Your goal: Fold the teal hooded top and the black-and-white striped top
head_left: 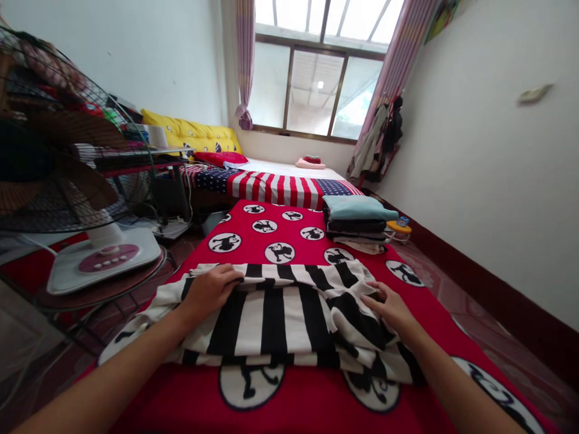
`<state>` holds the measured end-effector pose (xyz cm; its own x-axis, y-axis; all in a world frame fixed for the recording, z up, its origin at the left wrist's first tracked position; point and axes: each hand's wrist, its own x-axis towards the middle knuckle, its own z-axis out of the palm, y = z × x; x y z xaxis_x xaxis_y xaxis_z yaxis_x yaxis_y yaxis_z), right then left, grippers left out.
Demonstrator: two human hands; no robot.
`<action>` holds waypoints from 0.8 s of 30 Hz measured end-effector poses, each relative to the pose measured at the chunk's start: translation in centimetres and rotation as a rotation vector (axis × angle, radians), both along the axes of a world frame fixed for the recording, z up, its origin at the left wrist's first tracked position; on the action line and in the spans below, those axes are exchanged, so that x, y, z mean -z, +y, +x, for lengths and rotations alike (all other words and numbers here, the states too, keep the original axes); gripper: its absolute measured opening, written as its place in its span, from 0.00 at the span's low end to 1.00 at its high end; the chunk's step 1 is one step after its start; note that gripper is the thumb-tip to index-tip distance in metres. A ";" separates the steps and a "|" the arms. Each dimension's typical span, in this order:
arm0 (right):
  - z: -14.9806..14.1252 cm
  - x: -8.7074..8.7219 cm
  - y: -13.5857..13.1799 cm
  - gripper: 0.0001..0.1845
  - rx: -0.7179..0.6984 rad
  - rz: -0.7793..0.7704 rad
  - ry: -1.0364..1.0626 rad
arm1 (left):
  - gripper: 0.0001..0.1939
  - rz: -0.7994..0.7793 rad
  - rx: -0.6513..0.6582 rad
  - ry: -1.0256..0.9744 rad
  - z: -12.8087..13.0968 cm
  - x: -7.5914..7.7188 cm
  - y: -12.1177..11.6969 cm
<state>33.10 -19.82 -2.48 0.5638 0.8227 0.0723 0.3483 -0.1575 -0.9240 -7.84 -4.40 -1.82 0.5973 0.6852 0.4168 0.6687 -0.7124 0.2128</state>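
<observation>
A black-and-white striped garment (262,319), its exact kind unclear, lies partly folded on a red cloth (296,292) patterned with black figures in white circles. My left hand (212,293) rests at the garment's upper left, fingers closed on a folded layer. At its upper right, my right hand (388,306) pinches the fabric between thumb and fingers. Bunched creases run below and beside the right hand, while the middle stripes lie fairly flat. Beyond the right hand is a stack of folded clothes (357,224), light blue on top with dark and pale layers beneath.
On the left, a caged fan (102,256) stands on a round stool (108,292). A bed (280,188) with a stars-and-stripes cover stands below the window (314,90). A yellow-topped stool (399,228) sits beside the stack, near the right wall (493,181).
</observation>
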 end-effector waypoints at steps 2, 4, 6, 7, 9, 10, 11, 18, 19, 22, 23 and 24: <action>-0.2 0.0 -0.5 0.25 0.025 0.087 0.060 | 0.14 0.049 -0.009 -0.068 -0.3 -0.8 -0.4; 0.2 0.3 -1.2 0.25 0.046 0.079 0.104 | 0.13 0.017 0.052 -0.021 -0.7 -1.1 -1.0; 0.9 0.7 -2.0 0.25 0.050 -0.015 0.018 | 0.12 -0.089 0.146 0.097 -1.2 -0.9 -1.7; 1.2 0.8 -2.5 0.25 0.066 -0.050 -0.075 | 0.11 -0.147 0.182 0.144 -1.5 -0.6 -2.0; 1.4 0.7 -3.6 0.25 0.124 -0.036 -0.299 | 0.12 -0.218 0.213 0.167 -2.1 -0.1 -2.7; 1.2 0.5 -4.3 0.24 0.136 0.003 -0.397 | 0.13 -0.221 0.211 0.149 -2.3 0.2 -3.0; 0.7 0.3 -4.9 0.23 0.117 0.042 -0.474 | 0.13 -0.204 0.203 0.127 -2.5 0.4 -3.2; -4.6 1.1 -6.3 0.30 -0.237 -0.022 -0.730 | 0.26 -0.143 -0.136 0.169 -2.2 2.1 -2.0; -4.7 1.5 -6.1 0.24 -0.216 -0.008 -0.736 | 0.27 -0.168 -0.204 0.211 -2.1 2.3 -1.5; -3.7 1.9 -5.5 0.16 -0.113 0.024 -0.601 | 0.29 -0.206 -0.287 0.289 -1.9 2.5 -1.0; -2.9 1.8 -5.4 0.16 -0.058 0.025 -0.500 | 0.29 -0.195 -0.293 0.291 -1.8 2.5 -1.1; -1.9 1.6 -5.3 0.16 0.013 0.054 -0.365 | 0.28 -0.174 -0.300 0.283 -1.8 2.6 -1.4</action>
<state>31.18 -25.13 -4.11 0.5035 0.8050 0.3138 0.6551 -0.1189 -0.7461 -9.62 -5.80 -4.41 0.4358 0.8908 0.1287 0.8893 -0.4481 0.0907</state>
